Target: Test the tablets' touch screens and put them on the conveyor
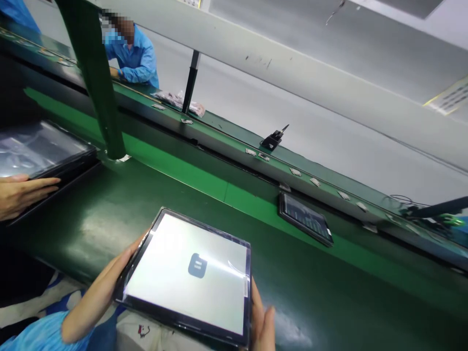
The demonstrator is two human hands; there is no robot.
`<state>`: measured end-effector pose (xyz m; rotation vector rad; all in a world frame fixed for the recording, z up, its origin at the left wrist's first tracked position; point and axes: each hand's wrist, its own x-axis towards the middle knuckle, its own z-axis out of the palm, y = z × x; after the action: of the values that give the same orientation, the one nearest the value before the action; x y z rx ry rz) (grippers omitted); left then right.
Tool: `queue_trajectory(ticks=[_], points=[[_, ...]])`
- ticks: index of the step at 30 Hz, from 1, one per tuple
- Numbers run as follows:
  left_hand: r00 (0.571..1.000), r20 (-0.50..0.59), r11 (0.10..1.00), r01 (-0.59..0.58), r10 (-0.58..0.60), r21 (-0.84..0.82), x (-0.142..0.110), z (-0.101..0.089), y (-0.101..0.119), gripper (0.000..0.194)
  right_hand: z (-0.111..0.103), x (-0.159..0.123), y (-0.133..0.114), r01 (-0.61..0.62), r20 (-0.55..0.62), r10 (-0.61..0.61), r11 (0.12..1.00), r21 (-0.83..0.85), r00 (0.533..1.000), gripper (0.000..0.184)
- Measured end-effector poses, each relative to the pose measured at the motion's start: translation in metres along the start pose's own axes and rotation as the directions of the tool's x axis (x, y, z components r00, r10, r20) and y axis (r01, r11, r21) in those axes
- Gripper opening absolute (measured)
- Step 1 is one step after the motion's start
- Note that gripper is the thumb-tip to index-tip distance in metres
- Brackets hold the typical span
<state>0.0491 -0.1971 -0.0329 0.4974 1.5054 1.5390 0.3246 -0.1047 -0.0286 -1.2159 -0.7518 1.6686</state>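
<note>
A black-framed tablet (219,287) is held up between my two hands, over the near side of the green work surface. Its screen is lit white with a dark rounded icon in the middle, and clear film with glare covers the front. My left hand (126,256) grips the left edge, its fingers mostly hidden behind the frame. At the lower right edge, my right hand (262,317) closes on the frame, with part of the hand out of sight behind it.
Another person's hand (25,195) rests on film-covered black panels (44,146) at left. A second tablet (305,219) lies by the green conveyor (204,187). A green post (97,87) rises at left. Small parts line the rail; a co-worker in blue (142,56) sits beyond.
</note>
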Motion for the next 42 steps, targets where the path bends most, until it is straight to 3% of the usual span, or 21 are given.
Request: queue_trajectory(ticks=[5,10,13,16,20,23,29,32,35,42], points=[[0.989,0.106,0.982,-0.117,0.102,0.147,-0.004,-0.005,0.01,0.062,0.019,-0.01,-0.017,0.07,0.016,-0.069,0.995,-0.07,0.998,0.065],[0.95,0.253,0.944,-0.244,0.185,0.224,0.026,0.004,0.052,0.065,0.042,0.006,-0.044,0.217,0.026,-0.215,0.973,-0.085,0.976,0.06],[0.911,0.3,0.933,-0.335,0.284,0.131,0.075,0.022,0.075,0.066,0.056,0.05,-0.067,0.381,0.077,-0.375,0.918,-0.113,0.924,0.057],[0.901,0.258,0.922,-0.379,0.347,0.083,0.138,0.048,0.079,0.071,0.074,0.117,-0.082,0.461,0.115,-0.447,0.874,-0.152,0.887,0.064],[0.922,0.16,0.928,-0.367,0.353,0.068,0.207,0.074,0.061,0.077,0.089,0.196,-0.076,0.401,0.045,-0.401,0.894,-0.202,0.915,0.076],[0.932,0.15,0.938,-0.342,0.331,0.059,0.233,0.077,0.041,0.085,0.087,0.222,-0.055,0.394,0.043,-0.395,0.888,-0.239,0.918,0.076],[0.947,0.131,0.952,-0.301,0.293,0.052,0.24,0.07,0.022,0.077,0.067,0.226,-0.028,0.395,0.068,-0.392,0.881,-0.26,0.918,0.067],[0.965,0.081,0.965,-0.255,0.249,0.063,0.24,0.071,0.023,0.075,0.057,0.232,-0.03,0.378,0.223,-0.336,0.908,-0.182,0.915,0.074],[0.977,0.05,0.974,-0.212,0.209,0.079,0.241,0.074,0.024,0.076,0.048,0.239,-0.033,0.359,0.392,-0.288,0.925,-0.121,0.874,0.083],[0.985,0.028,0.98,-0.171,0.169,0.098,0.238,0.073,0.028,0.079,0.042,0.233,-0.036,0.365,0.416,-0.252,0.905,-0.218,0.874,0.085]])
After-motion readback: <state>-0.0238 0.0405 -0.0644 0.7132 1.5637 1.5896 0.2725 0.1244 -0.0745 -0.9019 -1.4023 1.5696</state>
